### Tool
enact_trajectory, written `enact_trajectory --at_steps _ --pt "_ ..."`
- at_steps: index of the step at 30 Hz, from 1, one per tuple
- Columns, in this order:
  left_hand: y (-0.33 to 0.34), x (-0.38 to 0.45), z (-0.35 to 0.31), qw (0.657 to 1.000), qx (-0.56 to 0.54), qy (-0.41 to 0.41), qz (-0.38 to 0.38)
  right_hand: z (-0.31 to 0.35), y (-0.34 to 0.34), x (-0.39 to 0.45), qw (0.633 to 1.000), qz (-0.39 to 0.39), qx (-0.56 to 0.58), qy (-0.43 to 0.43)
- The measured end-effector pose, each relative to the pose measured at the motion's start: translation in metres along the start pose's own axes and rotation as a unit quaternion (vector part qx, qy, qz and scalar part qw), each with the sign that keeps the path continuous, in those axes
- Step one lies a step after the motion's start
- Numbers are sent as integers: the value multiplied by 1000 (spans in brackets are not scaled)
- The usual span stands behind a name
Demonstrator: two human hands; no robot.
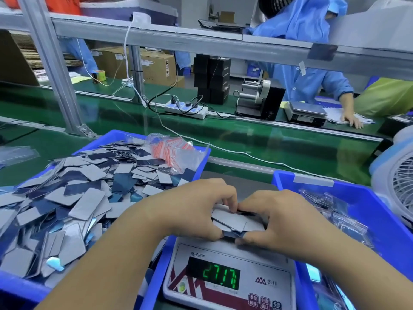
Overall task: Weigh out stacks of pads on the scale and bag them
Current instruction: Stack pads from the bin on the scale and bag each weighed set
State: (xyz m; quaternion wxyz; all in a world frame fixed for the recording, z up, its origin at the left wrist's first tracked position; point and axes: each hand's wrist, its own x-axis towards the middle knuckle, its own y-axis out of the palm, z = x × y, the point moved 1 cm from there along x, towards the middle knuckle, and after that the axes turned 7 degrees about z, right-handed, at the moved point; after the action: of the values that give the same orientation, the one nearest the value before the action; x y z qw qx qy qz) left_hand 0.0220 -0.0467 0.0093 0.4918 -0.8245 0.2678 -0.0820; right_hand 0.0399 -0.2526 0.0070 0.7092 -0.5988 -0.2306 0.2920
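Both hands — left hand (196,211), right hand (274,220) — grip closed round a stack of pads (237,220) above the scale (228,276); display lit green.

White power strip (186,107) on green belt (245,139); label dispenser (260,99) (black) beside it; fan (400,182) at right.

Loose grey pad stack (237,221) atop scale (228,276), green digits lit

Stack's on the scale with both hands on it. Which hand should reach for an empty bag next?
Left hand, probably. The empty bags lie in the left bin, beyond the loose pads; the right hand can keep the stack on the scale.
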Motion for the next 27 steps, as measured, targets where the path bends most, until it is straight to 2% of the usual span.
enact_trajectory --at_steps 6,12,14,17,22,27 --pt "-2 1 3 997 -70 1 -18 -10 0 0 988 -80 135 -7" --pt "-4 7 11 990 -130 -13 -56 -11 8 13 974 -155 168 11" --pt "-2 10 11 990 -114 -17 -79 -11 10 15 970 -176 169 13" --pt "0 13 11 990 -89 -13 -109 -12 10 18 972 -176 158 8" --pt "4 19 10 985 -110 -14 -130 -20 12 16 990 -99 94 24" --pt "8 24 4 987 -99 5 -124 -20 6 13 988 -114 98 11"
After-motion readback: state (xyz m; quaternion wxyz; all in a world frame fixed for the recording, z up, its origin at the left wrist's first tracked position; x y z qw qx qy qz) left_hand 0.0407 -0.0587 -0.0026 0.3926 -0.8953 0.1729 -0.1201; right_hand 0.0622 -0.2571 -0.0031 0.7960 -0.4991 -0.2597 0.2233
